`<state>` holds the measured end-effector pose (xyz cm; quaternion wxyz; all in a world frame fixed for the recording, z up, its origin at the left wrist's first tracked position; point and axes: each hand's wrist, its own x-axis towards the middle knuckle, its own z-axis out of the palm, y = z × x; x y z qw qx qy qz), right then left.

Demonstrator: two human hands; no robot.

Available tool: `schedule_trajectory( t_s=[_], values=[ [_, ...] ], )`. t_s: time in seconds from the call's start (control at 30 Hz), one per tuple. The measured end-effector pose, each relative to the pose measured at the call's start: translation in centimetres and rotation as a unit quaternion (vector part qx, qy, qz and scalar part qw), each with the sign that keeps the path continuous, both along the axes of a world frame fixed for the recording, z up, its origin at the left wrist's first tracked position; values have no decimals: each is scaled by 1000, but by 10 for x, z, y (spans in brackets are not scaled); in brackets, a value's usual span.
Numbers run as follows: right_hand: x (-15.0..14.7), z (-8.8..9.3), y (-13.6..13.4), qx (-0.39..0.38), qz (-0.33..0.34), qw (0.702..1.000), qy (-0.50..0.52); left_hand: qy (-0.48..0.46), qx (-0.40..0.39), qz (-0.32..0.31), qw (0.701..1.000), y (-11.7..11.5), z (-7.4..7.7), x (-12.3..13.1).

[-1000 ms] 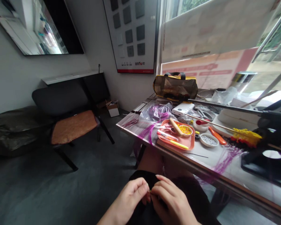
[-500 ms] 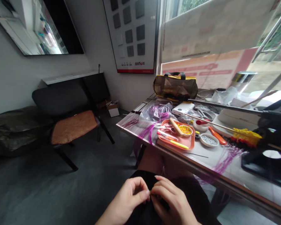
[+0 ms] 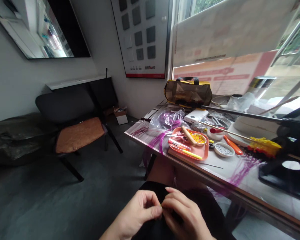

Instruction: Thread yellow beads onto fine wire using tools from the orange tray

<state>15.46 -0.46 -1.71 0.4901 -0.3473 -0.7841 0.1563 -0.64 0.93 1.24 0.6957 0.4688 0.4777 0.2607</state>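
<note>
My left hand [image 3: 137, 213] and my right hand [image 3: 183, 215] meet low in the frame, over black cloth [image 3: 155, 230] on my lap. Both are closed in a pinch, fingertips touching at a tiny yellow thing [image 3: 161, 206] too small to name. On the table to the right lies an orange tray [image 3: 202, 151] holding a small bowl of yellow bits [image 3: 199, 138], a wooden-handled tool [image 3: 188, 134] and a yellow-handled tool [image 3: 187, 153]. Purple strands [image 3: 158, 140] hang over the table's near edge.
The table [image 3: 230, 168] also bears a yellow and brown bag [image 3: 188, 91], a clear plastic bag with purple strands [image 3: 168, 120], small white dishes [image 3: 223, 150], a yellow comb-like piece [image 3: 265, 145] and black equipment [image 3: 287, 173]. A chair with an orange cushion [image 3: 77, 136] stands left on dark floor.
The hands have sunk slightly lower in the frame, still pinched together. The view shifted a little; nothing on the table moved.
</note>
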Motion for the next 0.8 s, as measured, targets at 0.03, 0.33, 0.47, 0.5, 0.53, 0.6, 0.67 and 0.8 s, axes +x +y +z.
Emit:
schedule_trajectory(
  t_s=[0.03,0.33,0.47,0.5,0.53,0.6,0.67,0.8],
  values=[
    [0,0,0,0,11,1000,-7,0,3,-4,1000,1,1,0],
    [3,-9,2,-6,57,998,-32,-6,-19,-71,997,11,7,-3],
    [1,-9,1,-2,50,998,-33,6,-9,-79,997,11,12,-4],
    [1,-8,0,-3,47,998,-31,11,0,-68,998,11,12,-4],
    [0,-7,0,-10,45,999,-27,18,13,-54,998,11,11,-4],
    [-1,-5,-2,-46,46,998,-11,41,53,-26,997,11,8,-2],
    [-1,-4,-3,-110,44,993,27,86,116,-1,989,11,7,1],
    [-1,-8,-4,-285,23,947,145,170,230,8,958,7,11,4]
  ],
)
